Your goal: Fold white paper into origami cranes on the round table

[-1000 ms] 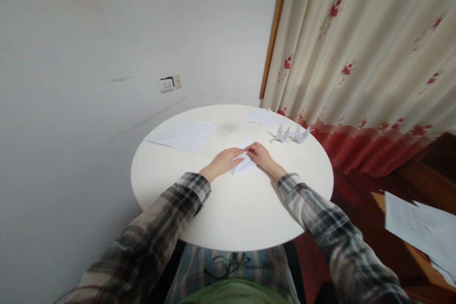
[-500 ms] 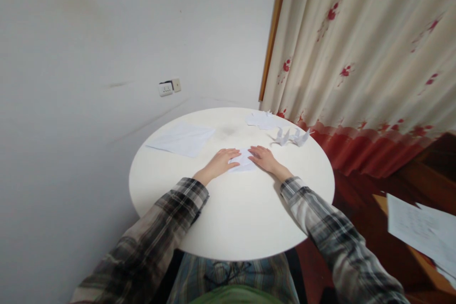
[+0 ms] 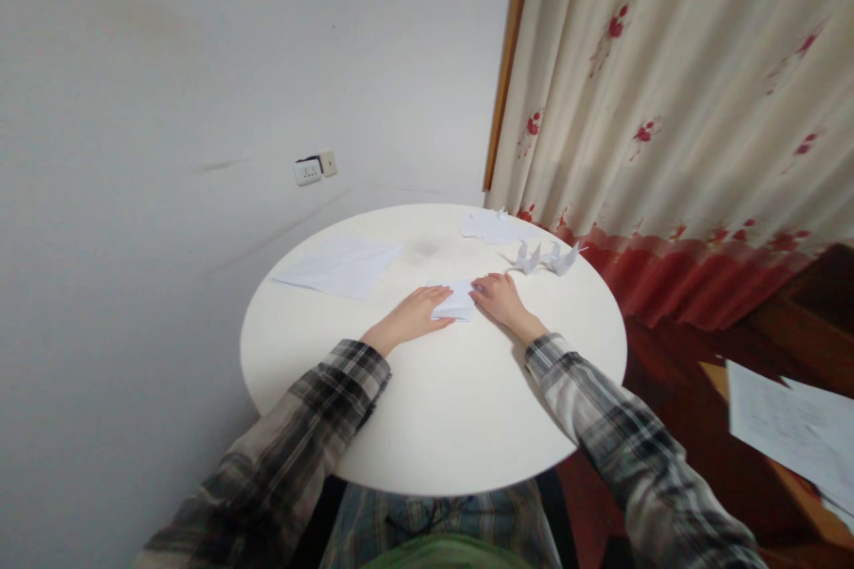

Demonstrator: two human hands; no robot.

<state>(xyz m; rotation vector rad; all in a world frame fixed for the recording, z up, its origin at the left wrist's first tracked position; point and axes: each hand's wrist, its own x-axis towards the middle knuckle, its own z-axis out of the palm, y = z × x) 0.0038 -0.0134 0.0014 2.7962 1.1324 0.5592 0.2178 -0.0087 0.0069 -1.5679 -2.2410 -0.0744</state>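
A small folded sheet of white paper (image 3: 456,301) lies flat on the round white table (image 3: 440,409), between my two hands. My left hand (image 3: 414,314) holds its left side, fingers over the top and thumb along the near edge. At the right edge, my right hand (image 3: 500,298) has its fingers bent and gathered on the paper. Just beyond the right hand stand two folded paper cranes (image 3: 528,259), side by side, not touched by it.
A larger creased white sheet (image 3: 340,265) rests at the table's left. More white paper (image 3: 490,228) lies near the far edge. Wall sockets (image 3: 308,172) are on the left, a flowered curtain (image 3: 667,124) on the right. Written sheets (image 3: 787,427) lie lower right, beyond the table.
The folded paper now looks narrower, with a straight right edge. My right hand's fingers have drawn in to that edge, and the left thumb has shifted to the near edge.
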